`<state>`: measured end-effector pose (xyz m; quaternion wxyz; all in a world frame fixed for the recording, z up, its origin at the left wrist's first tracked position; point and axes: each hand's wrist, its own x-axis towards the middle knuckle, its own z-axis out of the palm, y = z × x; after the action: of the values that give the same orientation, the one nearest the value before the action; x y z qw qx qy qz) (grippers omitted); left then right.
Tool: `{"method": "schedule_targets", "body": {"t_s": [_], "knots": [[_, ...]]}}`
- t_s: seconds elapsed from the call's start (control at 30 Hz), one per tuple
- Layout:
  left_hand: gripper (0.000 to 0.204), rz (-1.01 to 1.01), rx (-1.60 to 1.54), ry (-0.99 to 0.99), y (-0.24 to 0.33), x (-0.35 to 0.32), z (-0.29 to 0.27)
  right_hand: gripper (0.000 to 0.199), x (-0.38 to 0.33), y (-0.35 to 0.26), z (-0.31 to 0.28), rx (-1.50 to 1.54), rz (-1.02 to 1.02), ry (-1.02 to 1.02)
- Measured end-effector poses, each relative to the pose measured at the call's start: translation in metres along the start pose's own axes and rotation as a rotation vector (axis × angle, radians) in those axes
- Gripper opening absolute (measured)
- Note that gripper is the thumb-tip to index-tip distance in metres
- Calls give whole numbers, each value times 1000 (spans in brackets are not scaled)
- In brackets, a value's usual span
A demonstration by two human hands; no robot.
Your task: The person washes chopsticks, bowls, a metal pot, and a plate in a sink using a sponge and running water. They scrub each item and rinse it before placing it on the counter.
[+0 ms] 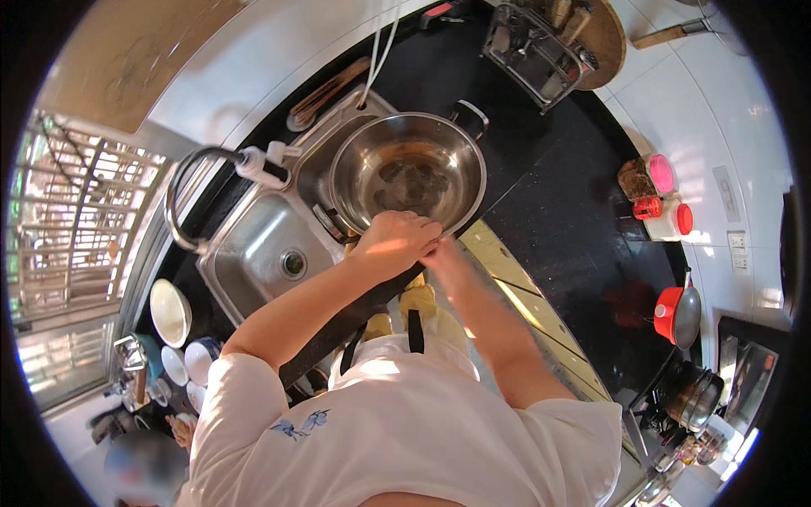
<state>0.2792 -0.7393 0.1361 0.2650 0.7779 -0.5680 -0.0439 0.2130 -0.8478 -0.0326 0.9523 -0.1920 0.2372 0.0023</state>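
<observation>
A wide stainless steel pot (465, 160) with two loop handles stands partly over the right basin of the sink and partly on the black counter. Dark patches show at its bottom, and I cannot tell whether they are contents or reflections. At the pot's near rim my two hands meet. My left hand (397, 242) is closed, its knuckles turned up. Against it, partly covered, is my right hand (439, 252), with fingers curled in and the forearm slightly blurred. Whatever lies between the fingers is hidden.
The left sink basin (253, 245) has a curved faucet (175, 194) beside it. A utensil rack (541, 55) stands at the back right. Lidded jars (672, 218) and a red pan (667, 315) sit along the right wall. Bowls (171, 313) and another person's hand (181, 429) appear at left.
</observation>
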Motion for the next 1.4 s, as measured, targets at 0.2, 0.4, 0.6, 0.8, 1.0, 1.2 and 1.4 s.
{"method": "schedule_targets", "body": {"t_s": [0.2, 0.4, 0.6, 0.8, 1.0, 1.2, 1.4], "knots": [[9, 29, 117, -6, -40, 38, 83, 68, -1, -147, -6, -676, -114, 422], [22, -55, 187, 1, -47, 44, 115, 83, 26, -148, -47, -861, -295, 542], [38, -317, 80, 153, -23, -16, 85, 90, 56, -145, -87, -884, -398, 732], [33, -809, -137, 320, -39, -162, 47, 41, 28, -122, -11, -375, -436, 692], [45, -1428, -986, 1009, -80, -313, 13, 51, 5, -3, 17, -482, -120, 515], [107, -946, -1723, 2178, -179, -439, -42, 55, 5, 134, 120, -665, -22, 199], [85, -1049, -1017, 3065, -267, -508, -80, 54, -27, 230, 190, -860, 80, 226]]}}
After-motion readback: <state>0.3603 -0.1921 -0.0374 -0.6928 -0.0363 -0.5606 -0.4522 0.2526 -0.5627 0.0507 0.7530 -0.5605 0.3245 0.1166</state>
